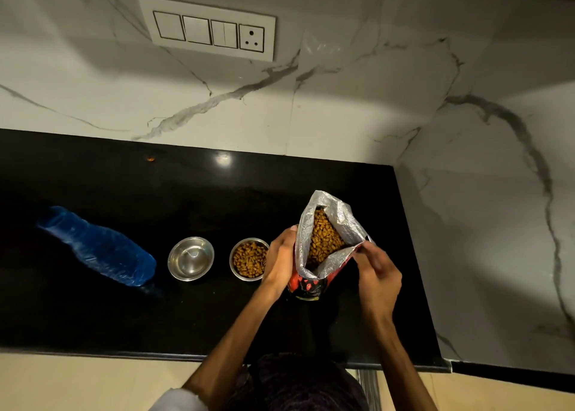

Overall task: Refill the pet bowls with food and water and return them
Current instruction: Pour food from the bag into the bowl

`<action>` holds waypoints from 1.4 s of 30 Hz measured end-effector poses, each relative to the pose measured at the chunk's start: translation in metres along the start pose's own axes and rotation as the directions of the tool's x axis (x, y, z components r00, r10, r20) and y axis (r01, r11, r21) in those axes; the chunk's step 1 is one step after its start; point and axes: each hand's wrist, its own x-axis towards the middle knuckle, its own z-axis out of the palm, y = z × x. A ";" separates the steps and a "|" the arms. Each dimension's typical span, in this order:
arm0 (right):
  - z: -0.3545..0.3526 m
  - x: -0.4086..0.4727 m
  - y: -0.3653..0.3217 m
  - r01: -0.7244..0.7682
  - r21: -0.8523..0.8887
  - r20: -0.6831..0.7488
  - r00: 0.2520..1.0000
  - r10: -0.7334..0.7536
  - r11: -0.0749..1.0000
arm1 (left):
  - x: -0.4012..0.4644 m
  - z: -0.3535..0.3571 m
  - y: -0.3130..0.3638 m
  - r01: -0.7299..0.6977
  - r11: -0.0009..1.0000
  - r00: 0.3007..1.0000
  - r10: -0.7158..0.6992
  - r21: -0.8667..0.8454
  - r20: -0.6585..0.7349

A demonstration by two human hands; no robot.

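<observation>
Food half seemingly done: kibble bowl (250,261) full beside empty steel bowl (190,258), water bottle (99,246) beyond untouched, left hand (279,259) and right hand (375,266) fingers pinching open food bag (323,239) rim.

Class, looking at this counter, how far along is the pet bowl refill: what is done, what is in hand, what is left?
Done: the right bowl holds kibble. In hand: the left hand and right hand grip the open food bag at its mouth. Left: the other bowl looks empty, so water from the blue bottle is still needed; both bowls remain on the counter, not returned.
</observation>
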 end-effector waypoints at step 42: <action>0.079 -0.164 -0.037 0.145 -0.001 0.137 0.980 -0.143 0.990 | -0.126 -0.128 0.004 -0.122 0.988 0.987 0.111 -0.095 -0.112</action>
